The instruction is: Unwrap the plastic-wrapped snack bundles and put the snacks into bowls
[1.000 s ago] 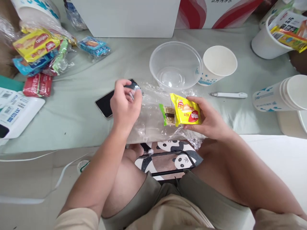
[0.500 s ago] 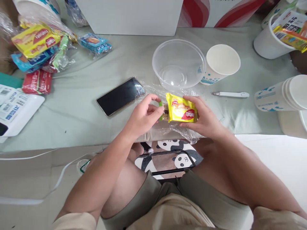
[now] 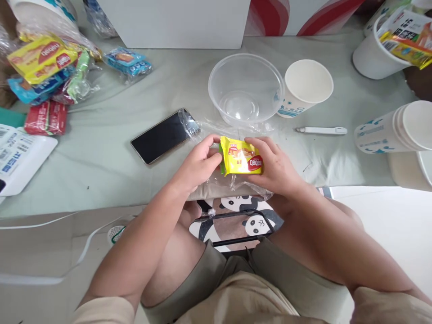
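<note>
My right hand point(image 3: 278, 166) is closed on the right end of a yellow snack packet with a red "nabati" label point(image 3: 239, 157). Beneath its left edge a strip of a green packet point(image 3: 222, 164) peeks out, and the rest of that one is covered. The bent fingers and thumb of my left hand point(image 3: 199, 164) close on this green-edged left end. Crumpled clear plastic film point(image 3: 232, 181) lies under both hands. Just beyond them stands a clear round plastic bowl point(image 3: 246, 90), and a black-screened phone point(image 3: 164, 135) rests to the left.
A white paper cup point(image 3: 307, 85) touches the bowl's right side. A white utility knife point(image 3: 322, 130) lies nearer me. Stacked cups point(image 3: 388, 130) lie at the right, below a white tub point(image 3: 380, 56) of packets. Bagged snacks point(image 3: 45, 63) fill the far left. A white box point(image 3: 178, 27) stands behind.
The yellow packet has slid left over the green-ended packet, covering the brown part that showed between them. My right hand has moved left with it, closer to my left hand.
</note>
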### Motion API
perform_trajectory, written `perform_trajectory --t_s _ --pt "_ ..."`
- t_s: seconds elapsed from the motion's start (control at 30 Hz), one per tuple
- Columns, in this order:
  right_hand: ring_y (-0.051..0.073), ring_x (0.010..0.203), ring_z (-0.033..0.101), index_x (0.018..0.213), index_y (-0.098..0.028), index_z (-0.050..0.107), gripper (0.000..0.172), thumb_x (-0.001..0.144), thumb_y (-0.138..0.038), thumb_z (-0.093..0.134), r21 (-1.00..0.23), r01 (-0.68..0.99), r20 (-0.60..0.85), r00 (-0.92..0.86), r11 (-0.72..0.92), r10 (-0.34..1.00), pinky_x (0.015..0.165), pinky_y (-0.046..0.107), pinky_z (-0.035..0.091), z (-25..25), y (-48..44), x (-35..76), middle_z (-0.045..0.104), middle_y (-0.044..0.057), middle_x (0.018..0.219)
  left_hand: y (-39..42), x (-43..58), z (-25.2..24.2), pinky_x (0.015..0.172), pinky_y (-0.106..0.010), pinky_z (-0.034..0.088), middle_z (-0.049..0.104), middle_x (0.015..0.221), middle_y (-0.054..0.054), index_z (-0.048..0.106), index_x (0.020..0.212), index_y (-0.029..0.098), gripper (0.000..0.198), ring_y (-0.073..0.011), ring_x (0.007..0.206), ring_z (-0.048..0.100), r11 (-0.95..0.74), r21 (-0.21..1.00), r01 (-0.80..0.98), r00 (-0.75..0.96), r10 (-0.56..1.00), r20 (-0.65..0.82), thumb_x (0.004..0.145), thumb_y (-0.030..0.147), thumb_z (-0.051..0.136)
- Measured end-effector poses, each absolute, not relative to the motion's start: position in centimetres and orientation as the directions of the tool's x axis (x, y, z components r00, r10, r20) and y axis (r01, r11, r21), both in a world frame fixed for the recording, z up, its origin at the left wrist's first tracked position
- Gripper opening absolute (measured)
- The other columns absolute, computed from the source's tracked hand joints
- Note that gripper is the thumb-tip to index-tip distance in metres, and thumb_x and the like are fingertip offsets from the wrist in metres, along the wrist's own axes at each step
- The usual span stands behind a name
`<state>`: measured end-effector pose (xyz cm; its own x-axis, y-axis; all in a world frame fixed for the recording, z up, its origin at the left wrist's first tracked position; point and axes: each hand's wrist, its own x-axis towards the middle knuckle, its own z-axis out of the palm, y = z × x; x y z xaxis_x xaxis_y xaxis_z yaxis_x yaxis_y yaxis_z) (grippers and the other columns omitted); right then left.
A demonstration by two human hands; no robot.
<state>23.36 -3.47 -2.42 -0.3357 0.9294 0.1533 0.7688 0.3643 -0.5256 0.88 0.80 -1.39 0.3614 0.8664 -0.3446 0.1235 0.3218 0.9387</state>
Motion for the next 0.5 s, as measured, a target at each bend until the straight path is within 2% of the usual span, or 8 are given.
perform_trajectory --t_s 0.13,0.27,0.33,0.43,0.5 --pt "0.034 0.117 0.066 0.149 -0.023 0.046 0.077 0.080 -0.038 0.076 -0.572 0.752 0.125 -0.316 0.328 0.940 0.091 0.048 0.059 -2.6 -3.1 23.0 0.061 0.017 0.136 0.6 0.9 -1.4 0.066 -0.025 0.053 0.070 0.080 0.004 0.054 0.115 0.028 0.026 -0.0148 0.077 0.070 0.332 0.938 0.099 0.389 0.855 -0.343 0.090 0.020 0.055" --pt "0.033 0.115 0.067 0.149 -0.026 0.044 0.079 0.079 -0.044 0.077 -0.654 0.706 0.112 -0.266 0.272 0.958 0.092 0.048 0.059 -2.2 -2.7 23.7 0.064 0.014 0.134 0.3 0.6 -1.5 0.077 -0.032 0.056 0.077 0.112 -0.003 0.054 0.112 0.026 0.027 -0.0166 0.085 0.073 0.096 0.941 0.324 0.376 0.900 -0.222 0.087 0.023 0.063" --pt "0.033 0.115 0.068 0.147 -0.026 0.044 0.076 0.081 -0.044 0.076 -0.683 0.684 0.120 -0.242 0.257 0.963 0.094 0.050 0.059 -1.9 -2.7 24.3 0.065 0.013 0.133 0.2 0.4 -1.2 0.082 -0.036 0.055 0.076 0.116 -0.005 0.057 0.113 0.025 0.029 -0.0181 0.082 0.072 -0.025 0.867 0.498 0.358 0.916 -0.179 0.085 0.024 0.066" --pt "0.033 0.113 0.069 0.145 -0.025 0.043 0.070 0.084 -0.043 0.072 -0.704 0.662 0.169 -0.195 0.256 0.966 0.095 0.051 0.059 -1.5 -2.7 25.2 0.066 0.014 0.130 0.0 0.2 -0.8 0.085 -0.041 0.055 0.077 0.105 -0.005 0.063 0.119 0.024 0.035 -0.0240 0.088 0.072 -0.125 0.708 0.695 0.344 0.923 -0.174 0.084 0.025 0.067" --pt "0.034 0.115 0.068 0.146 -0.025 0.043 0.070 0.085 -0.041 0.071 -0.678 0.688 0.206 -0.159 0.258 0.966 0.096 0.054 0.059 -1.2 -2.8 25.8 0.066 0.013 0.131 0.0 0.0 -0.6 0.088 -0.042 0.055 0.076 0.117 -0.007 0.065 0.123 0.024 0.038 -0.0272 0.100 0.072 -0.181 0.639 0.748 0.362 0.918 -0.164 0.085 0.023 0.067"
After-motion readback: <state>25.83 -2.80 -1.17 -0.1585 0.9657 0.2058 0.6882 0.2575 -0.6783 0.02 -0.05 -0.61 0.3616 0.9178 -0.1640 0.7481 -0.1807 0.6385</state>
